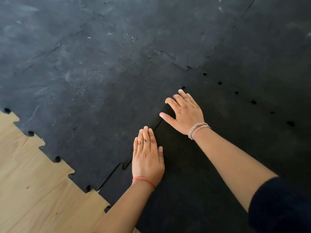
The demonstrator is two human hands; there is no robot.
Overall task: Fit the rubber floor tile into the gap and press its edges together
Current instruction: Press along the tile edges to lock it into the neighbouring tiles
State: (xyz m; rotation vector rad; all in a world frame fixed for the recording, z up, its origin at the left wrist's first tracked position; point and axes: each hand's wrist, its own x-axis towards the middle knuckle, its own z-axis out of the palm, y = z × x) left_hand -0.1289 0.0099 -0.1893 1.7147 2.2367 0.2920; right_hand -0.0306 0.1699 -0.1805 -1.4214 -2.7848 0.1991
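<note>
A dark black rubber floor tile lies in the lower right, its jigsaw edge meeting a dustier grey tile along a diagonal seam. My left hand lies flat, palm down, fingers together, on the seam's near part. My right hand rests farther along the same seam, fingers spread and pressing on the dark tile's edge. Neither hand holds anything. The seam still shows a thin open line near the front corner.
More interlocking rubber tiles cover the floor beyond, scuffed with white marks. Bare wood flooring shows at the lower left past the toothed tile edge. Small round gaps dot the dark tile's right seam.
</note>
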